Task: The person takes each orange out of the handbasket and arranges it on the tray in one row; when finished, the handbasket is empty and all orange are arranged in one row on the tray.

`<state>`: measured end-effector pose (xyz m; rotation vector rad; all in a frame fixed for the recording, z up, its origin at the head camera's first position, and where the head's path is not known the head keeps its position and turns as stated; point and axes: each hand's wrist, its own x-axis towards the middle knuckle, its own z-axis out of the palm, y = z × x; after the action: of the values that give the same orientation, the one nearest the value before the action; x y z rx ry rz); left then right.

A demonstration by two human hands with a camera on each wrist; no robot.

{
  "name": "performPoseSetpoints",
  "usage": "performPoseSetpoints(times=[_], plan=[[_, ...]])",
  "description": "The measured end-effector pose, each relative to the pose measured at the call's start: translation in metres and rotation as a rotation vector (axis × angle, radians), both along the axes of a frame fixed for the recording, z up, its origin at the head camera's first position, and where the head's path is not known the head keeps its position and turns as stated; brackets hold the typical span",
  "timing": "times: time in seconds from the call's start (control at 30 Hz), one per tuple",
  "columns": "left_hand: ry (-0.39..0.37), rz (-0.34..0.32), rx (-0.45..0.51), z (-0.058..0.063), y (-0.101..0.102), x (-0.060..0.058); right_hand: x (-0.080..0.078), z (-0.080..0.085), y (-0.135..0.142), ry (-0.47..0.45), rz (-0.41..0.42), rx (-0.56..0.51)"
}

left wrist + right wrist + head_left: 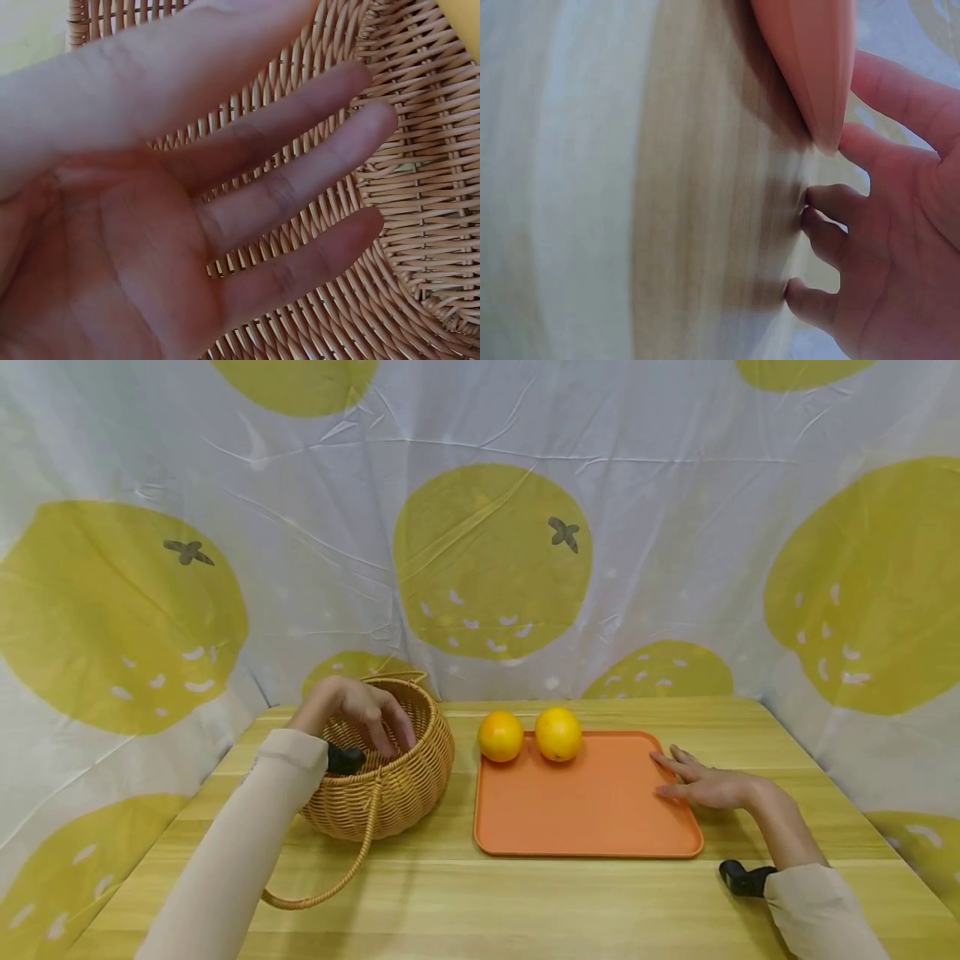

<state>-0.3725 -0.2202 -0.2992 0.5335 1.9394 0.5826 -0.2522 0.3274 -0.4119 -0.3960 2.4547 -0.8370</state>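
Note:
In the head view my left hand [375,714] reaches down into a wicker basket [420,793]. The left wrist view shows its fingers [300,187] extended over the woven wall, holding nothing. A yellow thing [466,22], cut off by the frame, shows at the upper right there. My right hand [712,785] is at the right edge of an orange tray [585,818]. In the right wrist view its thumb and forefinger lie against the tray rim [817,67], while other fingertips [802,292] rest on the table. Two oranges, one left [501,737] and one right [558,735], sit at the tray's back-left.
The basket's handle [330,893] hangs down to the table in front of it. A wooden table [570,910] holds everything. Behind it hangs a pale curtain [652,568] with yellow fruit prints. Each wrist wears a black device, such as the right one [746,881].

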Motion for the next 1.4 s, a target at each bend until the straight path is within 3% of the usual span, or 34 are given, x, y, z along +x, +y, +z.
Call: performPoseSetpoints(times=[0.3,0.6,0.93,1.2,1.4], plan=[[-0.026,-0.019,-0.067,0.001,0.004,-0.002,-0.003,-0.005,0.005,-0.031,0.000,-0.046],[-0.035,0.039,-0.159,0.001,0.006,0.000,-0.017,-0.027,0.022,-0.022,-0.002,-0.028],[-0.039,0.026,-0.248,-0.001,0.010,0.007,-0.007,-0.011,0.010,-0.026,0.002,-0.015],[-0.080,0.019,-0.237,-0.007,0.012,0.007,0.002,0.001,0.000,-0.015,-0.008,0.000],[-0.018,-0.042,-0.316,-0.008,0.011,0.007,0.003,0.002,0.000,-0.009,-0.007,0.004]])
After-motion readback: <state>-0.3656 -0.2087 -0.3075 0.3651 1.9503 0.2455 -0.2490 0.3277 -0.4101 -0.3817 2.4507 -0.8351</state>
